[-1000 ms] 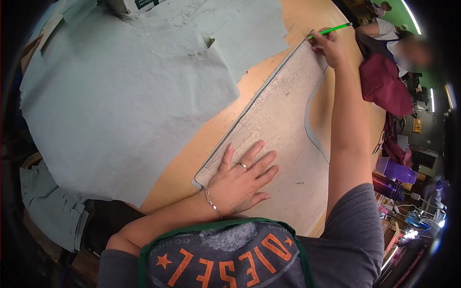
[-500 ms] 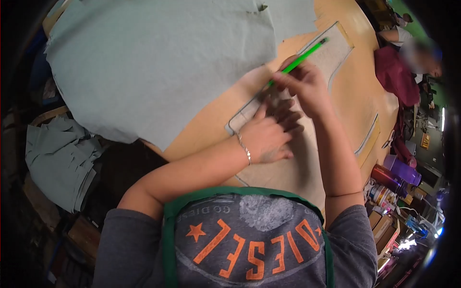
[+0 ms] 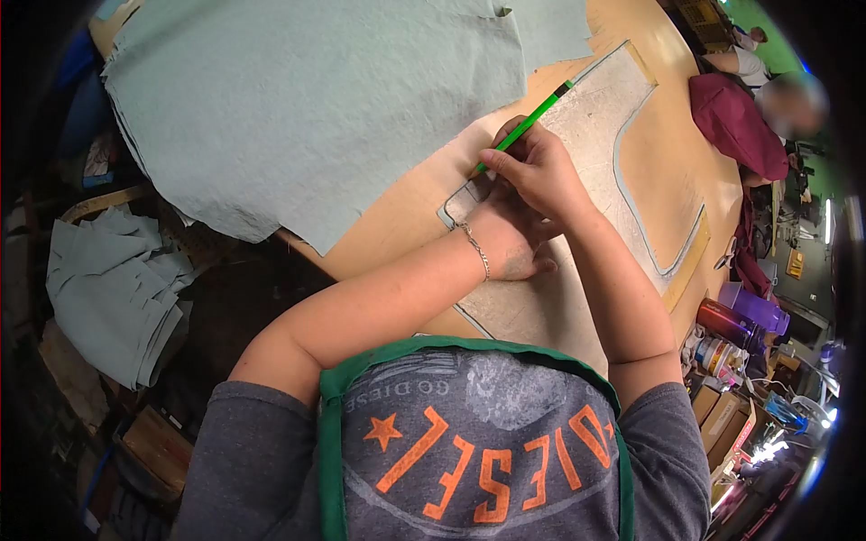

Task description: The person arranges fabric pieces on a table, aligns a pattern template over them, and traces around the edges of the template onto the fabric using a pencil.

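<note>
My right hand (image 3: 541,176) is closed around a green pencil (image 3: 528,126), whose lower end points down at the edge of a flat, pale pattern piece (image 3: 591,113) with dark edges. Beneath it, my left hand (image 3: 510,236) lies on the same pattern piece, thumb spread out to the side. The left fingers are partly hidden behind my right hand. The curved pattern piece rests on a tan surface (image 3: 663,171). Just beyond my hands, a large grey-green sheet (image 3: 316,108), perhaps leather or fabric, covers the far left part of that surface.
Grey-green cut sheets (image 3: 113,298) are piled at the lower left. At right stand a purple container (image 3: 758,308), a dark red cylinder (image 3: 724,323) and cardboard boxes (image 3: 722,419). Another person (image 3: 789,104) is at the upper right, beside maroon cloth (image 3: 735,126).
My right hand has moved left and down with the pencil, bringing its lower end to the pattern's edge. My left hand has settled flatter. The view has shifted slightly.
</note>
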Tool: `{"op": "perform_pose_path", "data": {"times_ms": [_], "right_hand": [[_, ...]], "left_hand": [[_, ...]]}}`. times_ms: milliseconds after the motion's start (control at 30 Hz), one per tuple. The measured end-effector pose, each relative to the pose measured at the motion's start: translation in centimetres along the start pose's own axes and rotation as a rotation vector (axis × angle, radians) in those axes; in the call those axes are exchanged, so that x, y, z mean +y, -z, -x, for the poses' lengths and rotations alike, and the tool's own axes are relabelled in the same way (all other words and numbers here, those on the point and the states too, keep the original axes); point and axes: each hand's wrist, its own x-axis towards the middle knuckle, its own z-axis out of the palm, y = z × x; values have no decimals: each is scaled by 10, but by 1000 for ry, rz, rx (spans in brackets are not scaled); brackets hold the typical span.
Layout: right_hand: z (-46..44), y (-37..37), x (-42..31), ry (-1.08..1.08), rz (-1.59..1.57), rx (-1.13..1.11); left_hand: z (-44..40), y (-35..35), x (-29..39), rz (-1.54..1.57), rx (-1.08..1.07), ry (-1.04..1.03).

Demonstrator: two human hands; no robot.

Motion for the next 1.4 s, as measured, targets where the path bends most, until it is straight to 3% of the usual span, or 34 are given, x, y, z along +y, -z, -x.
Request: {"op": "perform_pose_path", "data": {"times_ms": [100, 167, 233, 367, 533, 700, 867, 967, 1100, 1200, 1400], "right_hand": [[-13, 19, 9, 21, 4, 100], [-33, 48, 29, 63, 60, 144], [-57, 86, 49, 87, 17, 189], [-90, 171, 67, -51, -11, 343], [-104, 218, 74, -13, -407, 404], [-74, 136, 39, 60, -378, 102], [-35, 54, 18, -9, -338, -89], [-27, 37, 17, 61, -189, -116], [-17, 25, 0, -59, -160, -145], [-14, 13, 3, 20, -99, -163], [-8, 5, -2, 32, 50, -228]], "left_hand": [[2, -15, 0, 20, 119, 8], [1, -8, 2, 31, 10, 23], [1, -7, 2, 32, 57, 10], [-3, -4, 3, 66, 23, 21], [-5, -3, 3, 101, 18, 12], [-6, -2, 2, 97, 27, 3], [-3, -7, 2, 56, 88, 7], [-3, 1, 1, 156, -164, 43], [1, -10, -1, 54, 87, 0], [-1, -13, -1, 85, 133, 3], [-2, -19, -3, 171, 18, 22]]}}
